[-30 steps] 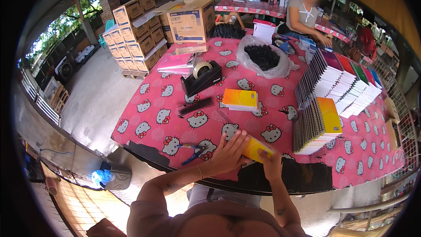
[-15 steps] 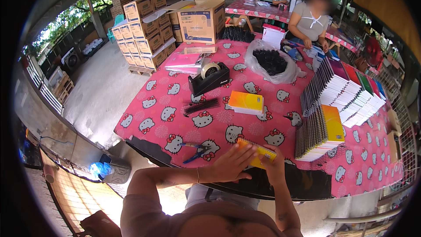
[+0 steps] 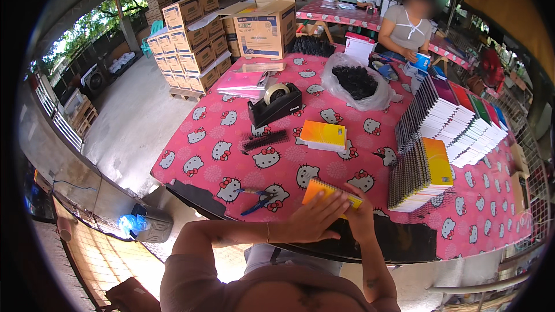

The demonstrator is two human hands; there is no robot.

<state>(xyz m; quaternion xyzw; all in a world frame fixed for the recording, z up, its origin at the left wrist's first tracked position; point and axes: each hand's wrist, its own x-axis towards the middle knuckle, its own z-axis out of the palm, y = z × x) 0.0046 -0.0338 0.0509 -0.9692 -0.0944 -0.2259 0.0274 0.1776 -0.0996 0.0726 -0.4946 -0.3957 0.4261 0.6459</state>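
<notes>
A small spiral notebook with a yellow-orange cover (image 3: 315,189) is at the near table edge, its coil along the far side. My right hand (image 3: 362,217) grips its right end, the thumb side along the cover. Across the cover lies my left hand (image 3: 309,219), fingers stretched out flat and hiding the middle of the notebook. Left of the hands are blue-handled pliers (image 3: 258,197). Farther off, a short stack of yellow notebooks (image 3: 325,134) without visible coils sits beside loose black binding coils (image 3: 265,140).
Coil-bound yellow notebooks (image 3: 436,164) and rows of other colours (image 3: 457,118) stand at the right. A black tape dispenser (image 3: 276,106), a plastic bag of black coils (image 3: 355,84) and a carton (image 3: 266,32) are farther back. Across the table, a person (image 3: 407,29) handles a blue notebook.
My left hand has slid right across the cover, baring more of the notebook's left end. The notebook has shifted slightly left. The person opposite now holds up a blue notebook.
</notes>
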